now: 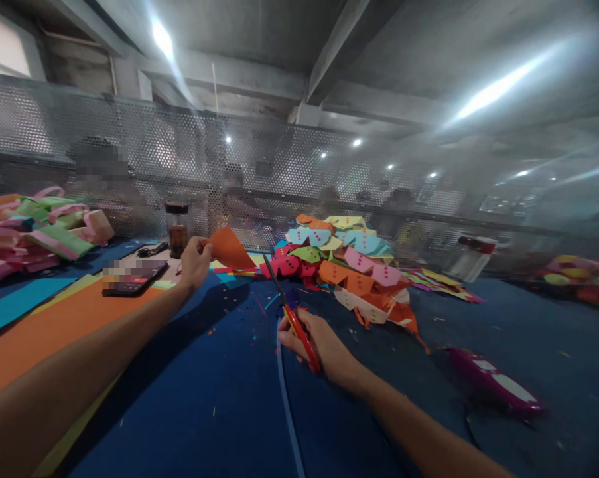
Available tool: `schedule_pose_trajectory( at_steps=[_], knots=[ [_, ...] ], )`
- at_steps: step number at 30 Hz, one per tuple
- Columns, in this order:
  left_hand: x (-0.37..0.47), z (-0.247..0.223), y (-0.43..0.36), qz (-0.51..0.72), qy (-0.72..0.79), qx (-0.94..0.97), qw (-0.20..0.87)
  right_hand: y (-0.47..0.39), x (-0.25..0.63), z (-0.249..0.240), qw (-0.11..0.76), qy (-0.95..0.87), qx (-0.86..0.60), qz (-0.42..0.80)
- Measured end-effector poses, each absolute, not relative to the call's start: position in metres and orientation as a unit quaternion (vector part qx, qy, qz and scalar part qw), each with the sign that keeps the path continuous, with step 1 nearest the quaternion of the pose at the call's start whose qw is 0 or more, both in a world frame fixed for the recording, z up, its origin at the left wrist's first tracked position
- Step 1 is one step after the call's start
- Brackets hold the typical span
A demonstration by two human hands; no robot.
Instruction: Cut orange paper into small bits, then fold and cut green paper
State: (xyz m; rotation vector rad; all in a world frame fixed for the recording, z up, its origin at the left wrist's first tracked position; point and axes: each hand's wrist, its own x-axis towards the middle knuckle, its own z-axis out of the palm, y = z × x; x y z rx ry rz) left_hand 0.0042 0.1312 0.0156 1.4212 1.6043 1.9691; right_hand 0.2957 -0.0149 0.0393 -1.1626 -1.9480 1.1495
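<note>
Scissors (pixel 291 315) lie in the curled right hand (pixel 324 345); the left hand (pixel 194 262) pinches orange paper (pixel 232 249) between thumb and fingers, left of heaped, folded pieces (pixel 351 279). The heap looks finished; flat sheets (pixel 75 318) at far left appear unworked.

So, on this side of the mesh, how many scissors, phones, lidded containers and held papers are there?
Scissors: 1, in the right hand
Phone: 1
Lidded containers: 2
Held orange paper: 1, in the left hand
Total: 5
</note>
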Motion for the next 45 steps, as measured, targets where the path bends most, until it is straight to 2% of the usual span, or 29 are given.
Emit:
schedule_pose_trajectory(
  at_steps=[14, 29, 45],
  knots=[
    [-0.001, 0.032, 0.120, 0.640, 0.558, 0.528, -0.024, -0.012, 0.298, 0.035, 0.306, -0.736, -0.433, 0.421],
    [0.016, 0.015, 0.112, 0.555, 0.535, 0.636, -0.046, -0.012, 0.298, 0.032, 0.299, -0.728, -0.425, 0.448],
    [0.013, 0.016, 0.112, 0.548, 0.541, 0.635, -0.054, -0.016, 0.296, 0.031, 0.296, -0.741, -0.424, 0.429]
  ],
)
